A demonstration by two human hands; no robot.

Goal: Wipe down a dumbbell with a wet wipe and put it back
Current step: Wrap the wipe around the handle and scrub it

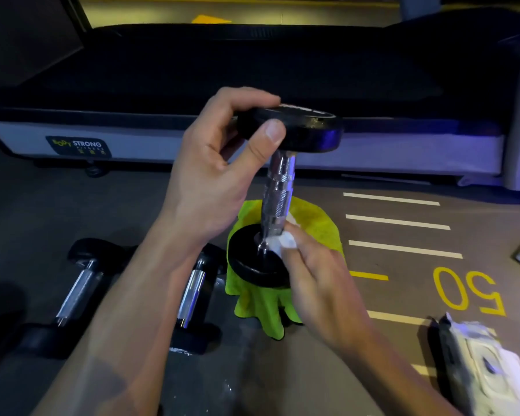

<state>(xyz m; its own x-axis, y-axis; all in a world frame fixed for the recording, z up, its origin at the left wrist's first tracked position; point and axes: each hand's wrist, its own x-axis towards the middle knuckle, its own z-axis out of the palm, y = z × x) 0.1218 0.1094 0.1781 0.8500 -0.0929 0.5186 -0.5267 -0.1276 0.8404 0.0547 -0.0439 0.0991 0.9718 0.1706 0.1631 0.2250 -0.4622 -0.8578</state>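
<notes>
Dumbbell (pixel 278 187) stands on end on the green cloth (pixel 318 223), long axis near upright, tilted slightly. Our left hand (pixel 219 163) pinches the top plate's rim. Right hand (pixel 315 271), fingers pressed together, pins the wet wipe (pixel 278 243) to the handle's foot. We judge strokes run upward. Wipe pack (pixel 481 364) lies open on the floor's right edge, wipes showing.

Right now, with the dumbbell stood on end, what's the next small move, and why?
Probably slide the wipe up the handle. The right hand presses it at the handle's base, the left hand steadies the top plate, and the ridged grip above looks unwiped.
</notes>
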